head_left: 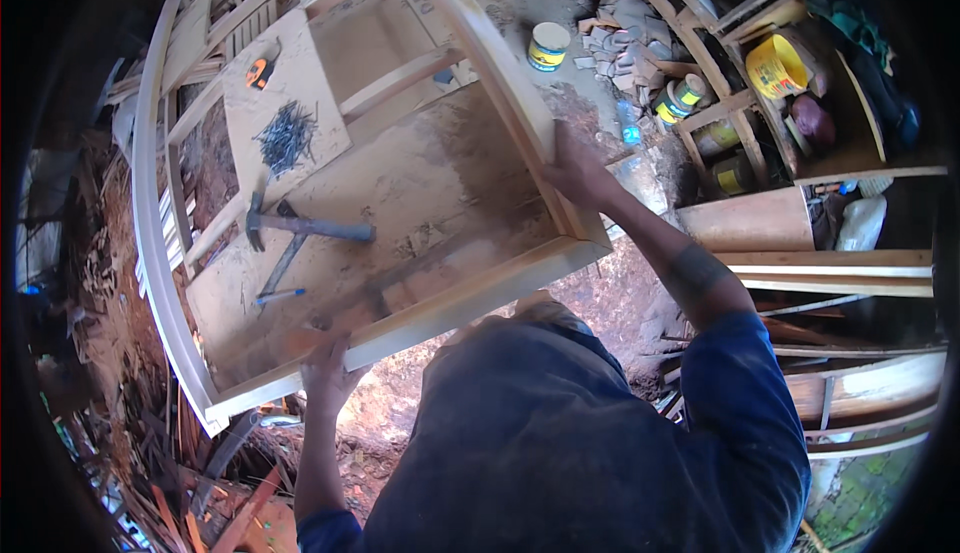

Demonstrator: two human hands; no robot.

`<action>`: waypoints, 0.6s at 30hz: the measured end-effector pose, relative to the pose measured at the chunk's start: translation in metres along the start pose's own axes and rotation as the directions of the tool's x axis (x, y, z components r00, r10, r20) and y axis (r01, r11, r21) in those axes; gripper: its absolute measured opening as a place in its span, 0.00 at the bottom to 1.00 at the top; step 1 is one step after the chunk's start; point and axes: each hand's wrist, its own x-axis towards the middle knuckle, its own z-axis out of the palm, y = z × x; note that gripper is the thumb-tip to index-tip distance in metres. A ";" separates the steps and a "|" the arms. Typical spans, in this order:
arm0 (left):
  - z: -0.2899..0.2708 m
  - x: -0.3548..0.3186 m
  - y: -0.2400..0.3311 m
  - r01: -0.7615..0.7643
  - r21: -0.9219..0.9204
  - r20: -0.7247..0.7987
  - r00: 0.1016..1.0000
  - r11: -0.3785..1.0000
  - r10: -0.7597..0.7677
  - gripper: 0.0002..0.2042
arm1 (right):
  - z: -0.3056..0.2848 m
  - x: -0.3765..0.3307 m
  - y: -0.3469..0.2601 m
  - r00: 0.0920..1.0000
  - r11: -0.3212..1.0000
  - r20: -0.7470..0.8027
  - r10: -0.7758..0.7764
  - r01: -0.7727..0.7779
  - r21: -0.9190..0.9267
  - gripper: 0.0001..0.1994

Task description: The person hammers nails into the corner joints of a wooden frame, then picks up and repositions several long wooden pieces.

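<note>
A large pale wooden frame (455, 303) with crosspieces spreads out in front of me. My left hand (328, 371) is closed over its near rail, left of the middle. Farther right, my right hand (578, 165) grips the right side rail close to the near corner. On a dusty board inside the frame lie a claw hammer (318, 227) and a second hammer (283, 261), crossing each other. Beside them rests a blue pen (280, 296). Beyond, a plywood piece (300, 63) carries a heap of nails (287, 138) and an orange tape measure (260, 73).
Past the right rail stands a yellow-and-dark tin (548, 47), with a plastic bottle (628, 123) nearer. A wooden rack (740, 113) at the right holds more tins and a yellow bucket (777, 66). Wood scraps (220, 473) litter the ground at the left.
</note>
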 end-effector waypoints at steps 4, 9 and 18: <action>0.000 -0.001 0.001 0.088 0.028 -0.006 0.996 0.996 -0.088 0.27 | 0.000 0.001 -0.036 0.919 0.931 -0.316 -0.234 0.118 -0.345 0.34; -0.008 -0.019 -0.008 0.101 0.035 -0.008 0.995 0.994 -0.101 0.30 | 0.087 0.043 -0.162 0.871 0.862 -0.021 -0.491 0.482 -0.156 0.15; -0.038 -0.028 -0.027 -0.022 0.016 -0.188 0.982 1.000 0.024 0.31 | 0.303 0.103 -0.241 0.866 0.794 0.148 -0.478 0.498 -0.350 0.16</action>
